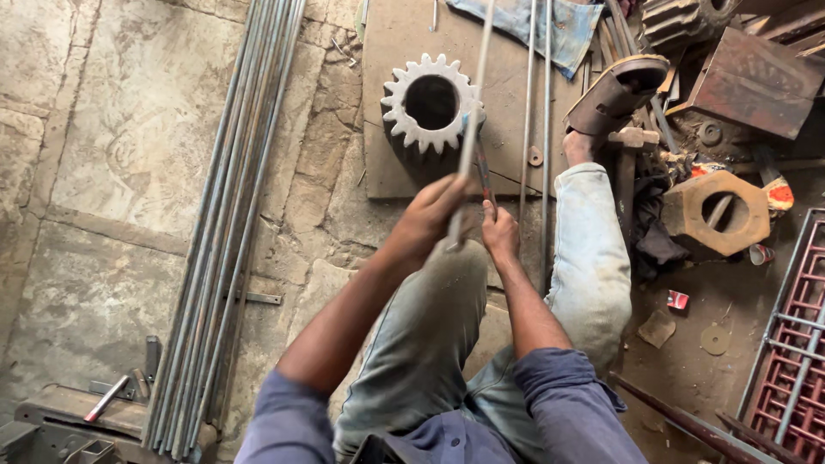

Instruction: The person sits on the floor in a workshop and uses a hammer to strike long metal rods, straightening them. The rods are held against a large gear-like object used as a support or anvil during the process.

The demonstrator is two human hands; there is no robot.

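While gripped — rod (471, 129) in both hands (464, 219)

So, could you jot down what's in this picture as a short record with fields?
Place: stone floor of a workshop
Left hand: grips a thin metal rod
Right hand: holds a slim tool beside the rod
Ahead of hands: large white-toothed gear on a flat plate
Left side: bundle of long rods
Right side: hexagonal block with a hole, red grate

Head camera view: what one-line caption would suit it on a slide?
Seated on a stone floor, a person's left hand grips a thin steel rod while the right hand holds a slim tool beside a large gear.
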